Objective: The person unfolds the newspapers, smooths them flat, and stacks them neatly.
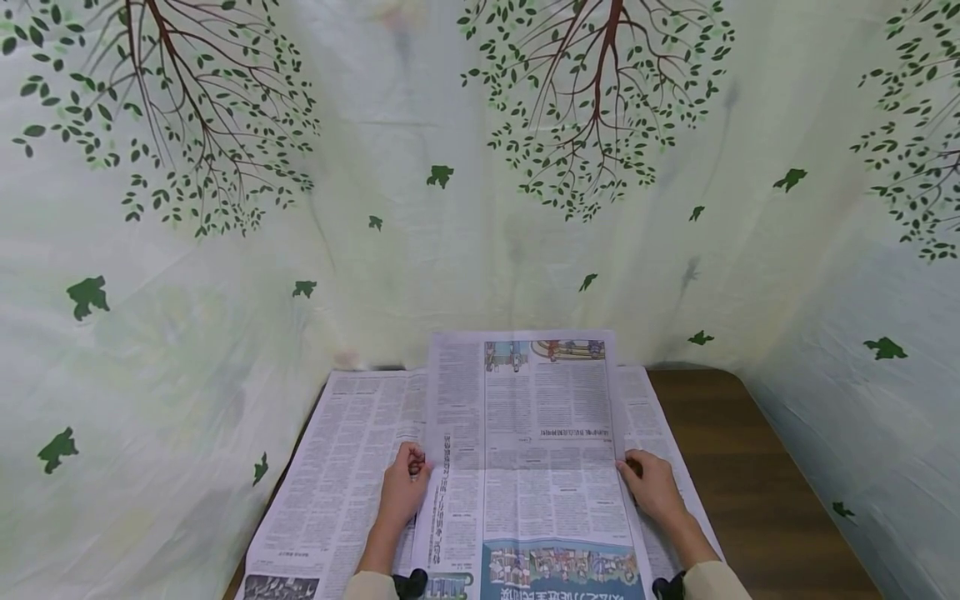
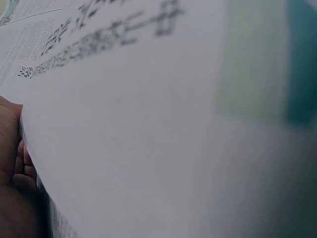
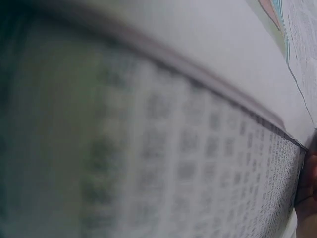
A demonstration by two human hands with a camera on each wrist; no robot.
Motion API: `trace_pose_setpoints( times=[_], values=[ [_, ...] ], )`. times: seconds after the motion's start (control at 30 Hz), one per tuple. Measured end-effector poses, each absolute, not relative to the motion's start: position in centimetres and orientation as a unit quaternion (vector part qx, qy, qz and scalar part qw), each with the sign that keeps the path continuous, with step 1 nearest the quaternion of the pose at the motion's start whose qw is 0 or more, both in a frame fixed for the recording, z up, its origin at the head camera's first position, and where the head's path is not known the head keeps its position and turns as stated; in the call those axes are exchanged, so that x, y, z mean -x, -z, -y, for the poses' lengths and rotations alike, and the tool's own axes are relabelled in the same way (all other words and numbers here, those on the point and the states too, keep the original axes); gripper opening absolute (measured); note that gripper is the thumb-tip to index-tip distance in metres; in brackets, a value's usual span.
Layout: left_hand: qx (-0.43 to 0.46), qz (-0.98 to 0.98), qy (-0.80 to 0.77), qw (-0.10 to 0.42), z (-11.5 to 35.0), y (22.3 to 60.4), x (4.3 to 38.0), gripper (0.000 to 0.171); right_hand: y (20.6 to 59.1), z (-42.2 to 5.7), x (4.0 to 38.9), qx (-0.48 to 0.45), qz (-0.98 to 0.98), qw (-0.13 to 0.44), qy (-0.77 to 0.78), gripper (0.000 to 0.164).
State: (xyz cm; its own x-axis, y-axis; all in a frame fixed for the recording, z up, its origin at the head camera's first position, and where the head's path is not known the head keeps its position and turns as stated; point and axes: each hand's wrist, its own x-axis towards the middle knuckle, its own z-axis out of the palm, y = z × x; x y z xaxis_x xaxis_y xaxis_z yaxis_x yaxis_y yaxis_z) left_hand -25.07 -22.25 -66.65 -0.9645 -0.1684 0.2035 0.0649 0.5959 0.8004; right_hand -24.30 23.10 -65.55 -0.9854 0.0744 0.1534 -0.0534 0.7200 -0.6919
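A printed newspaper sheet (image 1: 525, 467) is held by its two side edges over a wider spread newspaper (image 1: 352, 450). My left hand (image 1: 405, 487) pinches its left edge between thumb and curled fingers, about midway along. On the opposite edge, my right hand (image 1: 654, 483) pinches the paper at much the same height. From the left wrist, the blurred sheet (image 2: 129, 129) fills most of the view, with part of the hand (image 2: 10, 148) at the left. In the right wrist view the fingers (image 3: 307, 193) grip the paper's edge at the far right.
The spread newspaper lies on a dark brown wooden table (image 1: 750, 467), whose bare wood shows on the right. A pale curtain (image 1: 525, 275) printed with trees and green leaves hangs behind the table and along both sides.
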Motion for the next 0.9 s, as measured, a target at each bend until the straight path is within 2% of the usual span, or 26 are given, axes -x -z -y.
trace_pose_setpoints(
  times=[0.2,0.47,0.9],
  values=[
    [-0.029,0.887,0.447,0.114,22.27,66.63,25.05,0.012,65.47,-23.04,24.21,0.01,0.924,0.082,-0.374,0.012],
    [-0.051,0.889,0.447,0.086,22.22,66.43,24.85,0.02,65.64,-23.11,24.07,0.017,0.924,0.084,-0.373,0.013],
    [-0.015,0.899,0.431,0.076,22.44,66.3,24.63,0.033,65.24,-23.18,24.29,0.028,0.922,0.068,-0.379,0.018]
  ],
)
